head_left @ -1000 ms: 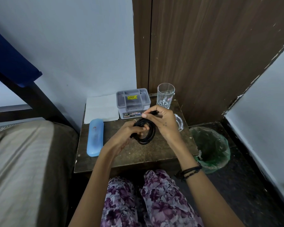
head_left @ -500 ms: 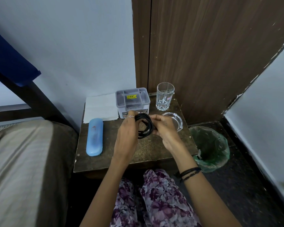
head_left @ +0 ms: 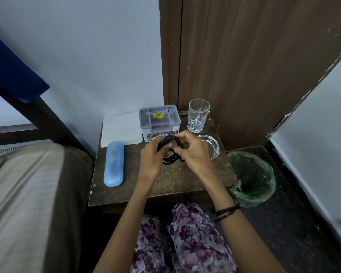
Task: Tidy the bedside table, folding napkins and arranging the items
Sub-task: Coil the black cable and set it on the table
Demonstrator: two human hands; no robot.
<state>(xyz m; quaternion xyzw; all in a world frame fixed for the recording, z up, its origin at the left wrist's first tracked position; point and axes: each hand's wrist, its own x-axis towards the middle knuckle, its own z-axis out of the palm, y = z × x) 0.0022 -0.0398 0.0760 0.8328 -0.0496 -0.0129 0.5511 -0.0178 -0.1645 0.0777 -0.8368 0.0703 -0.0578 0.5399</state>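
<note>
A coiled black cable (head_left: 170,140) is held above the middle of the small brown bedside table (head_left: 165,186). My left hand (head_left: 151,160) grips its left side and my right hand (head_left: 195,152) grips its right side. Folded white napkins (head_left: 121,128) lie stacked at the table's back left corner. A grey lidded plastic box (head_left: 159,119) stands beside them, a clear drinking glass (head_left: 198,115) stands at the back right. A glass ashtray (head_left: 212,145) sits partly hidden behind my right hand. A light blue spectacle case (head_left: 114,163) lies along the left edge.
A bed with a striped cover (head_left: 24,194) borders the table on the left. A bin lined with a green bag (head_left: 253,178) stands on the dark floor to the right. A wooden panel (head_left: 254,66) and pale wall rise behind the table.
Both hands have shifted the coiled cable farther back, toward the grey box, and turned it. My left hand now grips it from the side with its back facing me.
</note>
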